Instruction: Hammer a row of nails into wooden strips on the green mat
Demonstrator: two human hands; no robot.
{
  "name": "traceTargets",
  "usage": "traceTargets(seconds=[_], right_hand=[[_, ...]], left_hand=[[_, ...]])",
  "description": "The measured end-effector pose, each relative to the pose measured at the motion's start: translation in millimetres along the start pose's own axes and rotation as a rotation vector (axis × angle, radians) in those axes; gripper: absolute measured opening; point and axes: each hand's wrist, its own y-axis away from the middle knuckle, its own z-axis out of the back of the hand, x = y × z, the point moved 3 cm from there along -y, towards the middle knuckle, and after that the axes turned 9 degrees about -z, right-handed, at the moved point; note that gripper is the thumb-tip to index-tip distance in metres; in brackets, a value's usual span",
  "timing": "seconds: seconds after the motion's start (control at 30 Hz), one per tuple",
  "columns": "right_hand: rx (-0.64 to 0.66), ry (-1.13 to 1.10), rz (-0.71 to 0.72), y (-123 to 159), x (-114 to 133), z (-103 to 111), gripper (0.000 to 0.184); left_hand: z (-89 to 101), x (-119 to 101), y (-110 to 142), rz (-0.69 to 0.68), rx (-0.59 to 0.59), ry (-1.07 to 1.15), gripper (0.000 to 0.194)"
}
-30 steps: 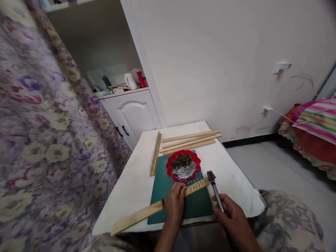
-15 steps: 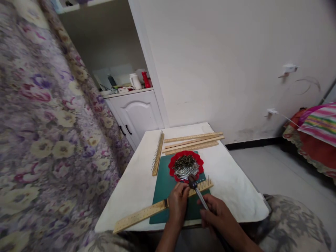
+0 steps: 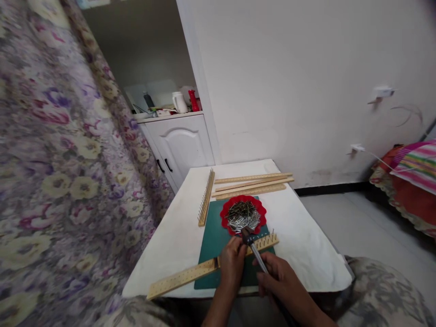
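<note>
My left hand (image 3: 232,260) rests on a perforated wooden strip (image 3: 184,278), fingertips pinched together around what looks like a nail, mostly hidden by the fingers. Several nails (image 3: 267,239) stand upright in the strip's right end. My right hand (image 3: 277,277) is closed around the handle of a hammer (image 3: 257,255); its dark head is right beside my left fingertips, over the strip. Under the strip lies a green mat (image 3: 209,245). Just beyond my hands, a red scalloped bowl (image 3: 224,222) holds a heap of loose nails (image 3: 243,215), some dark, some silvery.
A second wooden strip (image 3: 207,200), studded with upright nails, lies at the table's left. More wooden strips (image 3: 254,184) lie along the far side of the white-covered table (image 3: 163,245). A floral curtain (image 3: 85,181) hangs at left; a white cabinet (image 3: 180,141) stands behind.
My right hand has swung the hammer leftward, from the strip's right end to beside my left fingertips, then slightly lower. My left hand stays on the strip. The view has shifted slightly.
</note>
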Motion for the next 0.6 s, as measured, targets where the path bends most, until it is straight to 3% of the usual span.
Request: traceTargets(seconds=[0.27, 0.47, 0.6], right_hand=[[0.003, -0.045, 0.011, 7, -1, 5, 0.019], [-0.058, -0.126, -0.019, 18, -14, 29, 0.034], [-0.088, -0.145, -0.001, 20, -24, 41, 0.037]], left_hand=[[2.2, -2, 0, -0.014, 0.01, 0.047, 0.016], [17.5, -3, -1, -0.034, 0.044, 0.133, 0.013], [28.7, -1, -16, -0.06, 0.013, 0.093, 0.018]])
